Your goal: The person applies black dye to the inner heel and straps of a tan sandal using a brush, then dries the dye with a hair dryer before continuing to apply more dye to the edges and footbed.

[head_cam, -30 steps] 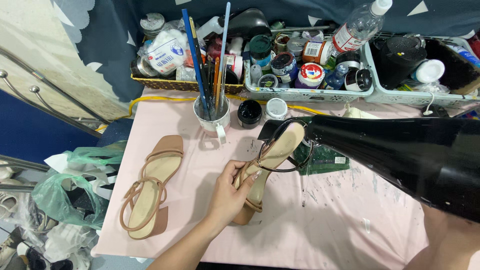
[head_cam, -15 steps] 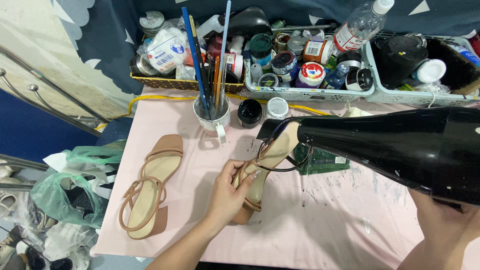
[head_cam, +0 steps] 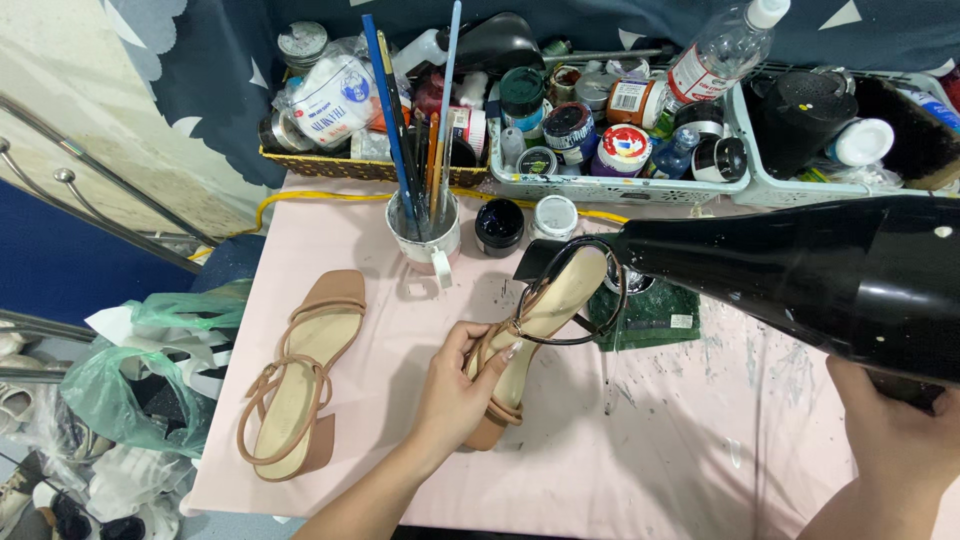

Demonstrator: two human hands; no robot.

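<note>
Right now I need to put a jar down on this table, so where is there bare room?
Bare pink cloth lies between the held sandal and the right hand, below the green mat. A narrower strip runs between the two sandals, right of the lying sandal. The back edge is crowded: brush cup, small jars, baskets.

The room is evenly and brightly lit, soft light falling from above with no harsh beams. Shadows on the pink table (head_cam: 700,470) are faint and short, pooling just under the sandal (head_cam: 290,385) and the brush cup (head_cam: 425,240). The black hair dryer (head_cam: 830,280) carries small glints and a pale sheen along its glossy barrel. Focus is crisp across the middle; the wide lens bends the edges, and the dryer looms oversized near the camera.
</note>
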